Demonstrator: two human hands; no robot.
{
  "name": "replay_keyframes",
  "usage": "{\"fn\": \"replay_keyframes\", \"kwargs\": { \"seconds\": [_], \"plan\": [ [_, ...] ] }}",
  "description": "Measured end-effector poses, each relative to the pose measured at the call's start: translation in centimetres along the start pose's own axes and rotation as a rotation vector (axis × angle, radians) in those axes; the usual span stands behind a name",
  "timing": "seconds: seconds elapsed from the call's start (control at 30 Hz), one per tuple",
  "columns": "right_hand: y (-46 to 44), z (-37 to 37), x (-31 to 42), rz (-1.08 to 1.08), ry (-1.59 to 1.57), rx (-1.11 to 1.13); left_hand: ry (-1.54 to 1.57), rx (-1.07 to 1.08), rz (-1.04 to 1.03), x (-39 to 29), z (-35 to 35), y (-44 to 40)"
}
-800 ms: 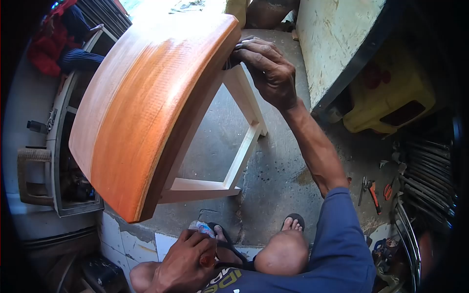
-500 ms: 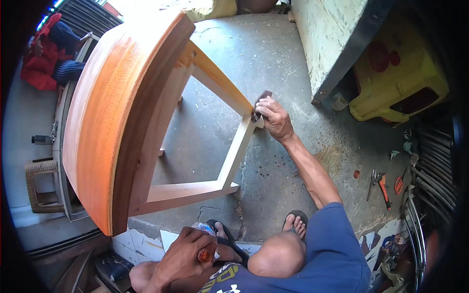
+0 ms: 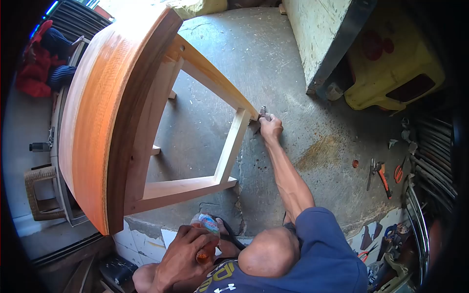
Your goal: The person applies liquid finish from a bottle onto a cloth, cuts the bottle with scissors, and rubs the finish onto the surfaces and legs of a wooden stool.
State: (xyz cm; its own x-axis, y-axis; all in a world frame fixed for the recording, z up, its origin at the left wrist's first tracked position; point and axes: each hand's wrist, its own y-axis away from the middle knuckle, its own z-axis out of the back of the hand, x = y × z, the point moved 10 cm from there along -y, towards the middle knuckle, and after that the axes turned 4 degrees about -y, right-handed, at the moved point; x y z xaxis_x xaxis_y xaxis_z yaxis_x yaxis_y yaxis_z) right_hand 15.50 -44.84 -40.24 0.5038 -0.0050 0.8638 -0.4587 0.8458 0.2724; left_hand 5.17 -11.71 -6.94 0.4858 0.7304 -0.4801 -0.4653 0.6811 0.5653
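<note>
A wooden piece of furniture with a broad curved orange top [image 3: 95, 127] lies on its side before me. Its upper leg [image 3: 210, 71] is coated yellow-orange, while the crosspiece [image 3: 231, 146] and lower leg [image 3: 181, 189] are pale bare wood. At the far end of the upper leg, my right hand [image 3: 271, 129] is closed around a small dark brush [image 3: 263, 110], partly hidden by the fingers. My left hand [image 3: 188, 251] grips a clear plastic bottle [image 3: 209, 223] near my lap. The bottle has a blue-and-white label, and orange liquid shows at its mouth.
Right of me, a hammer [image 3: 382, 180] and orange-handled scissors [image 3: 398, 173] lie on the concrete floor. A yellow plastic stool [image 3: 395, 73] is tipped beyond a pale panel [image 3: 315, 39]. A person in red [image 3: 35, 73] is at the far left.
My right hand has moved down with the brush, around the end of the upper leg. My left hand still holds the bottle, whose label shows more. The view has shifted slightly.
</note>
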Motion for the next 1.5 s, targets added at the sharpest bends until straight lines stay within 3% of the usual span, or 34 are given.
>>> {"fn": "replay_keyframes", "kwargs": {
  "seconds": [0.03, 0.07, 0.17, 0.27, 0.33, 0.37, 0.4, 0.5, 0.53, 0.57, 0.6, 0.63, 0.67, 0.7, 0.73, 0.77, 0.8, 0.93, 1.1, 1.17, 1.27, 1.33, 1.4, 1.47, 1.5],
  "plan": [
    [0.4, 0.2, -0.5, -0.077, -0.051, 0.005, -0.011, 0.006, -0.012, -0.2, -0.2, 0.5],
    [0.6, 0.1, 0.6, -0.016, -0.056, 0.016, -0.006, 0.000, -0.015, -0.4, -0.2, 0.8],
    [4.0, 1.7, 14.0, 0.165, -0.168, 0.121, 0.022, 0.013, -0.031, -1.1, -0.2, 1.2],
    [8.8, 3.8, 29.4, 0.515, -0.441, 0.424, -0.009, -0.005, -0.122, -2.1, 0.2, 0.2],
    [10.3, 7.2, 34.1, 0.676, -0.804, 0.489, -0.004, 0.037, -0.133, -3.0, 0.2, 0.2],
    [9.2, 9.0, 34.1, 0.773, -0.803, 0.523, -0.017, 0.016, -0.130, -3.1, 0.7, 0.2],
    [8.9, 12.4, 32.8, 0.739, -0.576, 0.472, -0.009, 0.001, -0.134, -3.4, 1.1, 0.6],
    [3.2, 19.6, 20.1, 0.640, 0.114, 0.135, -0.002, -0.091, -0.186, -2.8, 1.5, 1.9],
    [-0.8, 21.1, 11.8, 0.318, 0.163, 0.187, -0.008, -0.146, -0.174, -2.0, 1.4, 2.2],
    [-5.2, 23.5, 3.7, 0.255, 0.077, 0.104, 0.000, -0.159, -0.166, -1.6, 1.4, 2.1],
    [-8.0, 26.9, -1.2, 0.084, 0.369, -0.025, -0.002, -0.171, -0.156, -1.3, 1.3, 2.2],
    [-9.7, 29.1, -4.3, 0.220, 0.493, -0.196, -0.007, -0.168, -0.148, -1.4, 1.1, 2.3],
    [-9.3, 29.1, -6.0, 0.064, 0.597, -0.202, -0.016, -0.174, -0.143, -1.5, 0.9, 2.2],
    [-6.3, 25.6, -6.5, 0.099, 0.612, -0.062, -0.020, -0.162, -0.148, -1.8, 0.8, 2.3],
    [-2.0, 20.9, -5.8, 0.372, 0.595, 0.025, -0.037, -0.124, -0.137, -1.8, 0.7, 2.2],
    [4.2, 15.4, -4.6, 0.556, 0.544, 0.367, -0.053, -0.103, -0.128, -1.9, 0.6, 1.7],
    [3.0, 16.0, -3.5, 0.571, 0.537, 0.349, -0.065, -0.119, -0.139, -2.2, 0.9, 1.2],
    [2.8, 23.9, -5.5, 0.388, 0.455, -0.062, -0.067, -0.122, -0.091, -2.3, 1.1, 1.8],
    [8.2, 25.5, -10.3, 0.455, 0.513, 0.014, -0.054, -0.136, -0.135, -2.9, 1.5, 1.6],
    [11.0, 24.8, -11.1, 0.475, 0.519, 0.182, -0.058, -0.137, -0.149, -2.9, 1.5, 1.6],
    [10.2, 27.8, -12.0, 0.328, 0.462, -0.005, -0.046, -0.141, -0.141, -3.1, 2.0, 1.6],
    [11.0, 25.9, -10.8, 0.377, 0.414, 0.054, -0.042, -0.125, -0.111, -3.0, 1.7, 2.0],
    [13.9, 18.8, -7.1, 0.570, 0.245, 0.333, -0.051, -0.146, -0.159, -3.4, 2.5, 1.2],
    [15.7, 11.9, -2.5, 0.522, 0.174, 0.490, -0.066, -0.157, -0.144, -2.9, 2.4, 1.2],
    [12.8, 10.5, -2.0, 0.474, 0.194, 0.287, -0.084, -0.185, -0.151, -2.8, 2.4, 1.2]
  ]
}}
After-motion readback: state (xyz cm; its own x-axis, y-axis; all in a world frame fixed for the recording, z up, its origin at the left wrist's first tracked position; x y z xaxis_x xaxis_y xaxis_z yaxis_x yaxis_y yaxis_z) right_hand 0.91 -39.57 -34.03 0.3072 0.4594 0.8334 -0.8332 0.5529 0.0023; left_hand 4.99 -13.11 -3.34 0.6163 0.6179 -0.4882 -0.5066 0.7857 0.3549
